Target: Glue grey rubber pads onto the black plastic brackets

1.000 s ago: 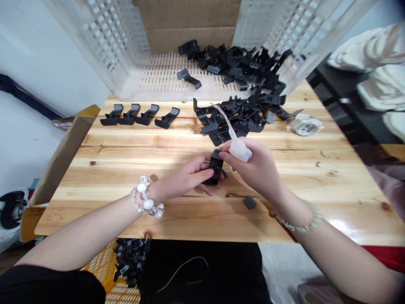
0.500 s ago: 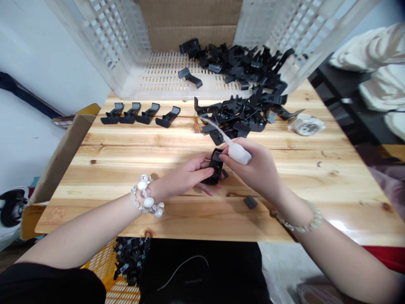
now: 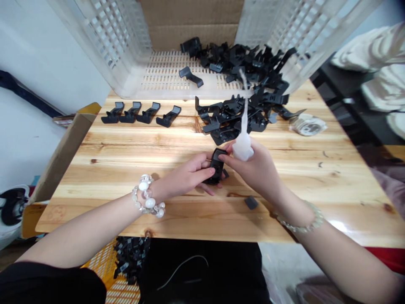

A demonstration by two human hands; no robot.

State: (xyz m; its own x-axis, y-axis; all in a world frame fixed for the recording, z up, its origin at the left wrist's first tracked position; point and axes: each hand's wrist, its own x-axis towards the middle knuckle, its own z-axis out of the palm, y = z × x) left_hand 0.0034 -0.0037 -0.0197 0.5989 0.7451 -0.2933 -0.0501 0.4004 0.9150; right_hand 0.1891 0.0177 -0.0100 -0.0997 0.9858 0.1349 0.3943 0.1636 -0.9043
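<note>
My left hand [image 3: 190, 172] is closed around a black curved plastic clip [image 3: 216, 166], with its thumb over the clip's front. A grey pad lies at the clip's upper end, and the thumb of my right hand [image 3: 253, 166] presses against it. In that same right hand sits a small white squeeze bottle [image 3: 243, 147], its long thin nozzle pointing away toward the back. A small dark grey pad [image 3: 251, 202] lies on the table below my right hand. Another small dark piece [image 3: 225, 173] shows just right of the clip, partly hidden.
Several black clips with grey pads [image 3: 169, 116] stand in a row at the back left. A heap of loose clips [image 3: 232, 116] spills from a white basket [image 3: 126, 86] lying on its side. A wrapped roll [image 3: 307, 125] is at the right. Below the table is an orange basket [image 3: 122, 291].
The squeeze bottle has swung in my right hand, so its nozzle points straight back instead of to the left. The clip and my left hand have hardly moved.
</note>
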